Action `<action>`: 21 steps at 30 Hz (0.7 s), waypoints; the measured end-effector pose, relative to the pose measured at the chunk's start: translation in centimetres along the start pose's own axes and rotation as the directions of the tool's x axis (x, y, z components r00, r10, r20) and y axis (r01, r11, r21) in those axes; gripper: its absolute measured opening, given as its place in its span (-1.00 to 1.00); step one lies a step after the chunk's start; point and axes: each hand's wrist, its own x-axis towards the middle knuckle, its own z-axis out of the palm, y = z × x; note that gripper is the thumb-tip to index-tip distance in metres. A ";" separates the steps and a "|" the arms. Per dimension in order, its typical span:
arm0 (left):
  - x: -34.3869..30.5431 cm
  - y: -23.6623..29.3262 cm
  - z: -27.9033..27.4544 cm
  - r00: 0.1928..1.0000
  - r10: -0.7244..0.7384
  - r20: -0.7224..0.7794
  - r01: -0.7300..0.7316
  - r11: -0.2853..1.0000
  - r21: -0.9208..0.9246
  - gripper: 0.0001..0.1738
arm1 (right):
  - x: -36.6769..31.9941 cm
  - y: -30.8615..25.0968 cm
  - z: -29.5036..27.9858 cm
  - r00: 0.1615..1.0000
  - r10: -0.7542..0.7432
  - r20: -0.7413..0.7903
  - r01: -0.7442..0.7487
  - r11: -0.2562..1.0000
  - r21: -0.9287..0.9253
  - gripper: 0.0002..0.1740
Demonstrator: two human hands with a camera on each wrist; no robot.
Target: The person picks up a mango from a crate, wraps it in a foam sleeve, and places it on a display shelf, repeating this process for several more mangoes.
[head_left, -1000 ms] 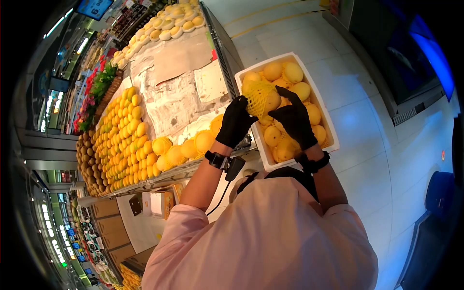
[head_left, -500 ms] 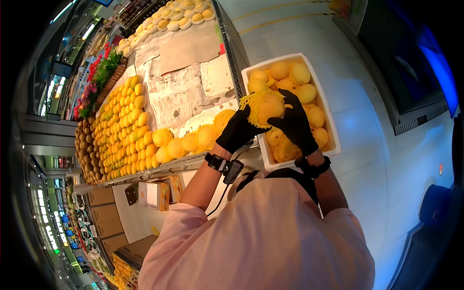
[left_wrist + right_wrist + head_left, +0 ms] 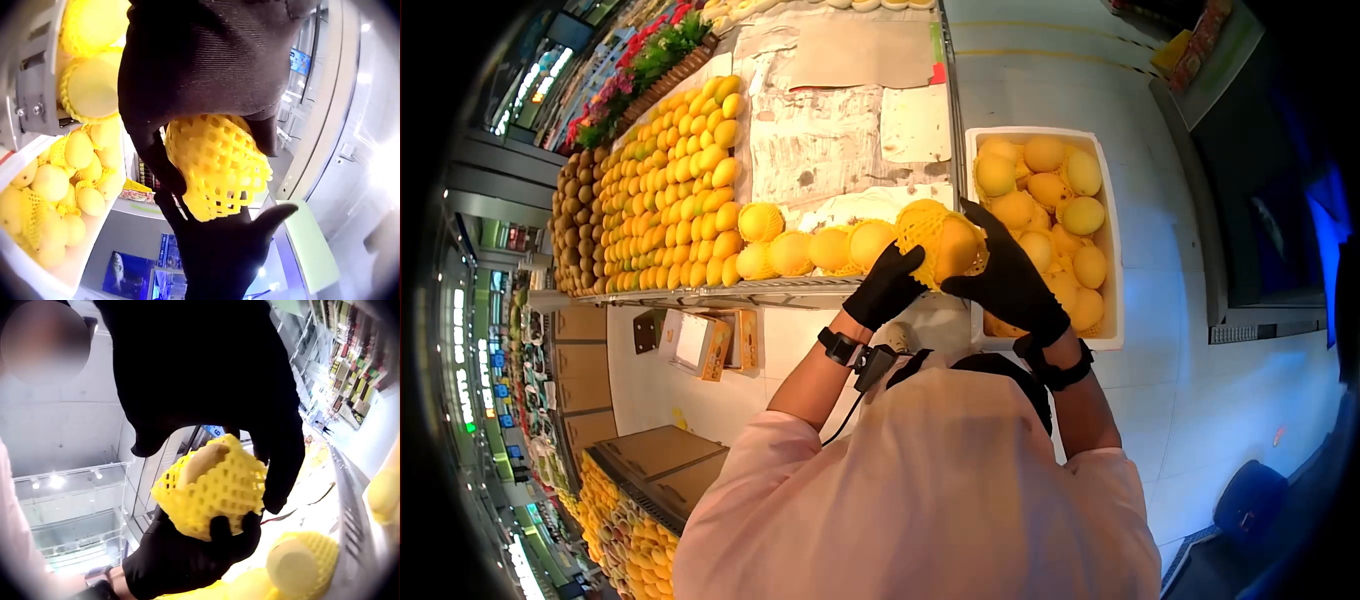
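Note:
A round yellow fruit [image 3: 956,248] in a yellow foam net [image 3: 219,169] is held up beside the display's front edge. My black-gloved left hand [image 3: 887,287] grips it through the net, with its fingers [image 3: 220,530] against the mesh. Around the other side, my gloved right hand [image 3: 1012,275] spreads in a wide C. Its thumb [image 3: 149,445] stands apart from the fruit in the right wrist view, while the fingers reach down alongside. Part of the fruit's bare skin shows through the net's opening.
On my right stands a white foam box [image 3: 1111,250] of yellow fruits, several in nets. Netted fruits [image 3: 830,248] line the display's front edge, with rows of smaller yellow fruits [image 3: 685,170] farther left. Cardboard boxes [image 3: 700,340] are on the floor below.
Both hands have moved from over the foam box toward the display, carrying the fruit with its net. The net has slipped farther around the fruit. The head view has turned to the left.

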 end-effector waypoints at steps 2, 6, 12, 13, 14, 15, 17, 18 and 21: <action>-1.4 0.2 -0.2 0.997 0.042 -0.068 -0.031 0.988 0.154 -0.32 | 0.9 0.0 2.2 0.999 0.025 0.044 -0.025 1.000 -0.018 0.06; -3.3 1.1 -1.9 0.947 0.301 -0.113 -0.204 0.834 0.512 -0.35 | 2.0 -0.6 5.9 0.992 0.084 0.093 -0.073 0.991 -0.115 -0.03; -6.0 2.1 -5.3 0.856 0.431 -0.285 -0.304 0.866 0.397 -0.44 | 4.2 -0.2 12.1 0.984 0.124 0.128 -0.125 0.992 0.007 -0.02; -6.1 1.8 -6.5 0.845 0.436 -0.308 -0.312 0.871 0.379 -0.44 | 4.5 -0.3 13.1 0.991 0.093 0.100 -0.088 0.995 -0.055 -0.05; -6.4 1.8 -7.4 0.842 0.430 -0.326 -0.317 0.883 0.345 -0.44 | 5.0 -0.3 14.0 0.988 0.113 0.109 -0.107 0.993 -0.052 -0.06; -6.7 1.8 -8.3 0.839 0.423 -0.343 -0.323 0.894 0.311 -0.44 | 5.5 0.0 15.0 0.984 0.132 0.116 -0.126 0.991 -0.050 -0.07; -7.3 2.2 -9.7 0.812 0.439 -0.385 -0.335 0.890 0.308 -0.45 | 6.6 -0.5 16.7 0.982 0.155 0.108 -0.148 0.986 -0.072 -0.12; -7.5 2.6 -10.5 0.791 0.475 -0.386 -0.304 0.853 0.424 -0.46 | 7.1 -1.3 17.6 0.983 0.160 0.094 -0.151 0.984 -0.095 -0.14; -8.6 4.3 -13.3 0.746 0.551 -0.375 -0.183 0.711 0.680 -0.51 | 8.9 -2.2 20.0 0.992 0.113 0.055 -0.099 0.974 -0.203 -0.20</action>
